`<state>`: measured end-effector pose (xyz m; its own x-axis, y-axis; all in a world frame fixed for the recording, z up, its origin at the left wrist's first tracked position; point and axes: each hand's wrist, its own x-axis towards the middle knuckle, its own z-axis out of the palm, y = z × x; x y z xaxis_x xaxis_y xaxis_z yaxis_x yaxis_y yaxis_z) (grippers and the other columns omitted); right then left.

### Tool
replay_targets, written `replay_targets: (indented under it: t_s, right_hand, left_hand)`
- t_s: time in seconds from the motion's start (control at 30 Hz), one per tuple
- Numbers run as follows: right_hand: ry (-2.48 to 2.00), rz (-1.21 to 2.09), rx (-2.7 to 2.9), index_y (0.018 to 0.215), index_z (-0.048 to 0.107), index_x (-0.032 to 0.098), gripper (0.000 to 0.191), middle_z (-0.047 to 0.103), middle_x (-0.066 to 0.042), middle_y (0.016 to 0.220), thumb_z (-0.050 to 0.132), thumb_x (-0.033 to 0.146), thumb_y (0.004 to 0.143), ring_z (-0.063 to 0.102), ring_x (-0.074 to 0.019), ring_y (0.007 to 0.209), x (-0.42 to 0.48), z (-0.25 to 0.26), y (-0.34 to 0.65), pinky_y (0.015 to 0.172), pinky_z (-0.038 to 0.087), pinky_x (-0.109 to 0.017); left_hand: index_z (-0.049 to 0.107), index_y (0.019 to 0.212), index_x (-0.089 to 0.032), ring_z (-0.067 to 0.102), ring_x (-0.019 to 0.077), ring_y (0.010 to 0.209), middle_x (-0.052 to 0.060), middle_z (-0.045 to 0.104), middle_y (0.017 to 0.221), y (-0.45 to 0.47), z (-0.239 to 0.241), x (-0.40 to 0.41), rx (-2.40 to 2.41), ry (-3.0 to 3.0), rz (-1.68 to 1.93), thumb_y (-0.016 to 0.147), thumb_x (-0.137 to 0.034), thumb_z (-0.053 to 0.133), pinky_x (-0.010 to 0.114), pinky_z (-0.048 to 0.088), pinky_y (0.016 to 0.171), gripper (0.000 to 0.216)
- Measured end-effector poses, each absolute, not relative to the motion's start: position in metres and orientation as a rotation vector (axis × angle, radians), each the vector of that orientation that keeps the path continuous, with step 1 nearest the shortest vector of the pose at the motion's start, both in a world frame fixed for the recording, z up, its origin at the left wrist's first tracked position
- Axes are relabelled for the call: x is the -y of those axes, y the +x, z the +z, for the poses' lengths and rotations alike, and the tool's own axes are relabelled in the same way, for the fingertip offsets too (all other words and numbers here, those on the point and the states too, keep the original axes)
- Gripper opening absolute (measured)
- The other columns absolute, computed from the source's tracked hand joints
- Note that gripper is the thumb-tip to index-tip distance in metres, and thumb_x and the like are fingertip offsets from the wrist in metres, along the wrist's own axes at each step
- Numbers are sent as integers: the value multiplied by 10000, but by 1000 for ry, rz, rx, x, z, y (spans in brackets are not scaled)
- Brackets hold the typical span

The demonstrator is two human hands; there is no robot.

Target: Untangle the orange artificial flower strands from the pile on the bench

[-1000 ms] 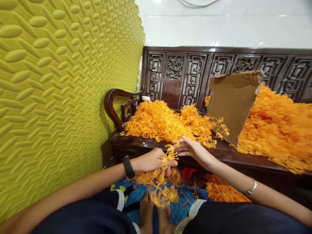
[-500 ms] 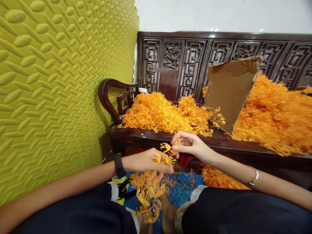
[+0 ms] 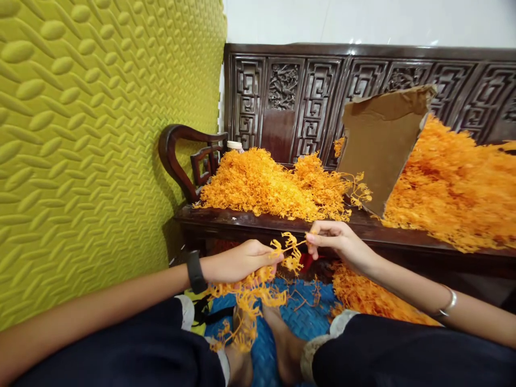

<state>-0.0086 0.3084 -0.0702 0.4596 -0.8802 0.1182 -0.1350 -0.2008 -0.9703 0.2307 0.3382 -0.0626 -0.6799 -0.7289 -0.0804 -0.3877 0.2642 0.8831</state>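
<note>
My left hand (image 3: 252,260) is closed around a bunch of orange plastic sprigs (image 3: 245,301), stringy pieces with small branched tips that dangle below it above my feet. One orange sprig (image 3: 291,252) sticks out past the left thumb and stretches across to my right hand (image 3: 330,239). The right thumb and fingers pinch the thin end of that sprig. Behind the hands, a loose heap of orange sprigs (image 3: 258,185) lies on the dark wooden bench (image 3: 250,219). The left palm and its curled fingers are partly hidden by the bunch.
A cardboard sheet (image 3: 382,145) leans upright on the bench, left of a larger orange heap (image 3: 459,188). More orange pieces (image 3: 366,293) lie below the bench by my right knee. Left stands a yellow foam-mat wall (image 3: 100,161). A white-lidded jar (image 3: 234,145) sits behind the heap.
My right hand has moved right, away from the left, drawing the pinched sprig out straight between them. The bunch hanging from my left hand has swung and shifted slightly up.
</note>
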Motion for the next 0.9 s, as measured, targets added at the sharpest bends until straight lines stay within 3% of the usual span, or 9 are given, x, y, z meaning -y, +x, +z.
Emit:
replay_targets:
  t_s: [0.33,0.5,0.73,0.83,0.9]
  right_hand:
    - [-1423,-1438,-1033,581,630,168,237,609,-21,594,760,362,616,510,-105,504,-297,-61,11,550,429,-264]
    - [-1173,-2027,-934,591,633,170,215,603,-1,625,794,300,533,522,-103,516,-277,-56,-26,551,425,-271]
    - [-1592,-2776,-328,720,543,207,166,571,3,664,697,214,658,619,-168,649,-268,-4,-20,631,495,-376]
    - [-1809,-2819,-152,874,437,226,199,524,6,785,599,235,758,623,-158,745,-240,26,-1,682,513,-381]
    - [-1989,-2657,-318,973,371,232,221,514,-27,909,525,250,815,597,-148,851,-205,33,12,793,497,-393]
  left_hand:
    - [527,610,-156,382,63,451,-49,471,520,210,-63,-334,1805,1030,-1489,811,-546,485,201,304,465,441]
    - [577,642,-151,420,82,490,-8,536,589,213,-70,-356,2122,888,-1664,840,-554,447,218,336,494,467]
    - [620,622,-163,342,68,399,-45,436,470,213,-94,-347,2112,985,-1825,807,-628,450,204,293,413,529]
    - [654,641,-161,339,60,389,-47,411,466,209,-86,-342,2240,861,-1745,817,-606,462,193,276,390,516]
    - [660,641,-154,349,56,396,-37,445,500,208,-80,-341,2237,815,-1711,822,-600,460,190,286,387,521]
